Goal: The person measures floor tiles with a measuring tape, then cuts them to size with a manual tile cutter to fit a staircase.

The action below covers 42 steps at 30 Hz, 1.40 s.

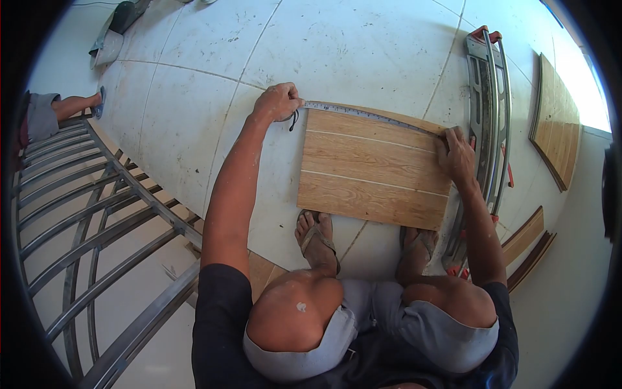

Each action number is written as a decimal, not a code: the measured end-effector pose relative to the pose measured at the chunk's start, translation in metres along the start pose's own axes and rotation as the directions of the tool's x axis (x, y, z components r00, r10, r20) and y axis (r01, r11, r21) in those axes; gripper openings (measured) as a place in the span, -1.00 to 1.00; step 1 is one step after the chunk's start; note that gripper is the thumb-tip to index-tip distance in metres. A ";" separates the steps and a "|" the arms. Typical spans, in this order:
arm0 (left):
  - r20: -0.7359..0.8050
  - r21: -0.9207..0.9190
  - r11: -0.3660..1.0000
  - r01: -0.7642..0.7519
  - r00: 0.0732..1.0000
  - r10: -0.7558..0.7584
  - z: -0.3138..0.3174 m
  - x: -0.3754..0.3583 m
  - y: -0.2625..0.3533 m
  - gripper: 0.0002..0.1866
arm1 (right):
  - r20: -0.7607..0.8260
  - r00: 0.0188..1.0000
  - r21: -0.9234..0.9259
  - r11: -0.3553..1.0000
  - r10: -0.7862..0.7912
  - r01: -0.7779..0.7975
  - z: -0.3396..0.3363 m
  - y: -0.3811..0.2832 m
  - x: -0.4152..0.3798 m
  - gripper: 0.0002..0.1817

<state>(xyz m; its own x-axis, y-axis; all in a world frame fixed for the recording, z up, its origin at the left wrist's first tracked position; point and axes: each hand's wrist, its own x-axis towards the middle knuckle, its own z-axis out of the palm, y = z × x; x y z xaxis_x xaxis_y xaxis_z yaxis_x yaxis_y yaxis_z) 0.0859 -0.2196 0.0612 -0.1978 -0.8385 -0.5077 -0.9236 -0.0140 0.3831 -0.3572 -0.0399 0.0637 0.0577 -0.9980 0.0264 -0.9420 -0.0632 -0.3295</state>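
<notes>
A wood-look tile (376, 165) with pale lines lies flat on the floor in front of my feet. Along its far edge stretches a tape measure (353, 111), its blade marked with numbers. My left hand (278, 102) is closed on the tape measure's case just beyond the tile's far left corner, with a dark strap hanging below. At the far right corner my right hand (457, 154) pinches the other end of the blade, its fingers bent over the tile's edge.
A tile cutter with rails (495, 117) stands right of the tile. More wood-look tiles (556, 123) and cut strips (523, 235) lie farther right. A metal railing (139, 194) fills the left side. A person's leg (78, 106) shows at the far left.
</notes>
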 end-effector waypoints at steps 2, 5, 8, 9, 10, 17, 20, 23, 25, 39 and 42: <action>-0.004 0.019 1.000 0.007 1.000 -0.007 -0.001 0.000 0.003 -0.70 | 0.009 0.999 0.088 0.995 0.041 -0.041 -0.006 -0.007 -0.004 -0.80; 0.073 0.021 1.000 0.016 0.997 -0.017 -0.003 0.006 0.005 -0.71 | 0.006 0.999 0.102 0.994 0.031 -0.032 -0.002 0.003 -0.005 -0.77; 0.062 0.024 1.000 0.008 0.998 -0.009 0.002 0.010 0.002 -0.71 | -0.073 0.997 0.090 0.996 0.020 -0.013 0.001 0.003 -0.007 -0.70; 0.055 0.010 1.000 0.011 0.998 -0.012 0.002 0.010 0.001 -0.70 | -0.070 0.997 0.090 0.996 0.018 -0.011 0.004 0.003 -0.008 -0.70; 0.049 -0.003 1.000 0.016 0.999 -0.015 0.002 0.009 -0.001 -0.70 | -0.069 0.997 0.072 0.997 0.046 -0.041 0.007 0.002 -0.009 -0.66; 0.026 0.025 0.999 0.022 0.999 -0.023 -0.009 0.003 -0.005 -0.64 | -0.165 0.978 0.164 0.982 0.125 -0.098 0.013 -0.013 -0.001 -0.76; 0.067 -0.070 0.997 0.038 0.997 -0.033 -0.009 0.004 -0.016 -0.63 | -0.148 0.976 0.157 0.978 0.160 -0.136 0.017 -0.013 0.002 -0.83; 0.080 -0.090 0.996 0.030 0.997 -0.023 -0.008 0.003 -0.020 -0.59 | -0.200 0.974 0.077 0.993 0.103 -0.089 0.020 -0.016 0.001 -0.83; 0.044 -0.038 0.999 0.030 0.999 -0.028 -0.005 0.001 -0.014 -0.63 | -0.217 0.968 0.101 0.989 0.125 -0.105 0.023 -0.017 -0.001 -0.84; 0.029 -0.130 0.992 0.005 1.000 -0.001 0.000 0.001 -0.009 -0.70 | -0.297 0.936 -0.004 0.980 0.187 -0.198 0.018 0.000 -0.006 -0.86; 0.002 -0.069 0.998 0.009 1.000 -0.009 0.000 0.002 -0.008 -0.71 | -0.301 0.936 -0.026 0.979 0.185 -0.202 0.020 0.003 -0.008 -0.86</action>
<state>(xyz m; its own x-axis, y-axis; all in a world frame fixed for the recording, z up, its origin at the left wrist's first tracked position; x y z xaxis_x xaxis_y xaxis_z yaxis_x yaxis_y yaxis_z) 0.0925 -0.2207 0.0573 -0.1901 -0.8375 -0.5123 -0.9006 -0.0590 0.4306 -0.3534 -0.0325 0.0435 -0.2194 -0.9437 0.2475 -0.9426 0.1396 -0.3032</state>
